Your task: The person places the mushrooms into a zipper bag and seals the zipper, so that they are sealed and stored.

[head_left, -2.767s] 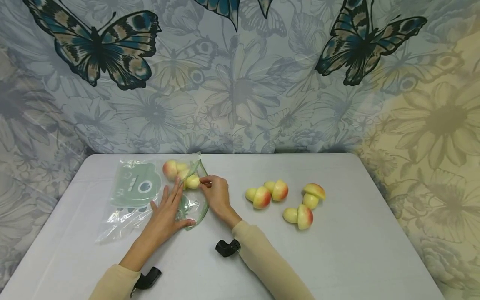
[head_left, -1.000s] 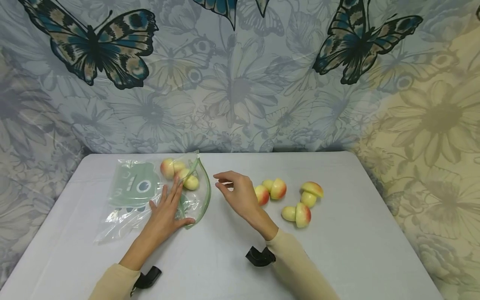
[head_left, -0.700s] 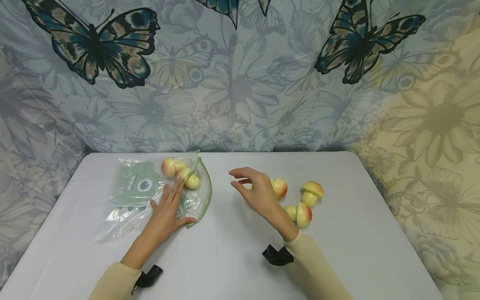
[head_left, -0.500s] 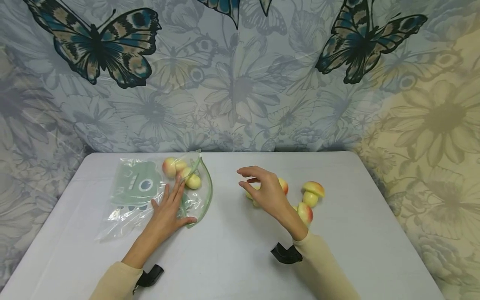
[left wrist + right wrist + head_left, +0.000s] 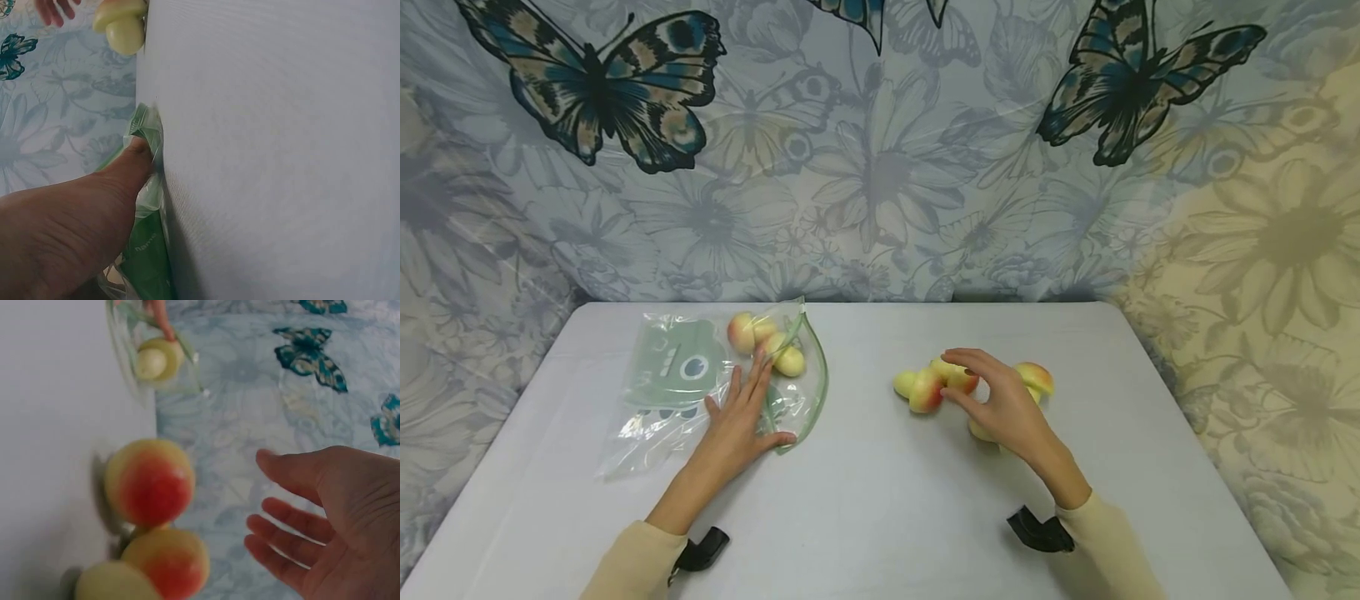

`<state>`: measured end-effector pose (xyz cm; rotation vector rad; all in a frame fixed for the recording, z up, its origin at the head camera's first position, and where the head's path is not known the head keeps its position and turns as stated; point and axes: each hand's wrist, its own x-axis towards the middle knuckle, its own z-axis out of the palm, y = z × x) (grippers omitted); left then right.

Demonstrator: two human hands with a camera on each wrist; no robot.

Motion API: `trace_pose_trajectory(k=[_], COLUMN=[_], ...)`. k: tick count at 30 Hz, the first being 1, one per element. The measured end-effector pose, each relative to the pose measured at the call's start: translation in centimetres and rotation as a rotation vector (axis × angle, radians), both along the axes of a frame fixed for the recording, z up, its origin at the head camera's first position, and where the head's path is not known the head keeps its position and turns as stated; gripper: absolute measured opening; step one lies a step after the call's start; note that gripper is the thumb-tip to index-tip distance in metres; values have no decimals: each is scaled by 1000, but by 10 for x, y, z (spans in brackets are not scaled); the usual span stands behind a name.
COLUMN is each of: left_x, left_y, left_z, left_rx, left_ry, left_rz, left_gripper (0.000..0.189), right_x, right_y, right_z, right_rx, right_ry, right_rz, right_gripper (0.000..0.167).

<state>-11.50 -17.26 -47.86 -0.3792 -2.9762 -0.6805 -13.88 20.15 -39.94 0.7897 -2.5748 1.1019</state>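
Note:
My left hand [image 5: 733, 429] rests with spread fingers on a clear zip bag [image 5: 673, 367] with a green print and green-edged mouth. Inside the bag lie yellow toy mushrooms [image 5: 741, 333] with reddish caps, near the fingertips. In the left wrist view, the thumb [image 5: 134, 159] presses the bag's edge. My right hand [image 5: 1011, 412] hovers over several loose toy mushrooms, thumb and fingers apart, holding nothing. Two of these, a front mushroom [image 5: 927, 392] and one behind it [image 5: 962, 381], sit left of it. The hand partly hides another mushroom [image 5: 1035, 377]. In the right wrist view, a mushroom cap [image 5: 150, 481] appears apart from the fingers.
A white table [image 5: 865, 500] carries everything. Behind it hangs a floral cloth backdrop [image 5: 880, 183] with butterflies. Black wrist cameras, such as the right one [image 5: 1040, 531], stick out from the beige sleeves.
My right hand has moved away from the bag's mouth to the right, over the loose mushrooms. It no longer touches the mushroom at the bag opening. The left hand stays on the bag.

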Motion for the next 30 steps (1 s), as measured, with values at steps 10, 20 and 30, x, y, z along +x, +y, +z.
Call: trace_pose_trajectory(k=[10,20,30], left_x=[0,-1,0], left_y=[0,0,0], left_z=[0,0,-2], left_rx=[14,18,18], left_ry=[-23,-20,-1], left_rz=[3,6,7], left_gripper=[122,122,122], right_x=[12,25,32], right_y=[41,76,88], right_z=[-14,-22,-37], right_rx=[-20,-15,-23], right_ry=[97,-28,-32], right_rz=[-34,-15,-4], right_gripper=[46,64,69])
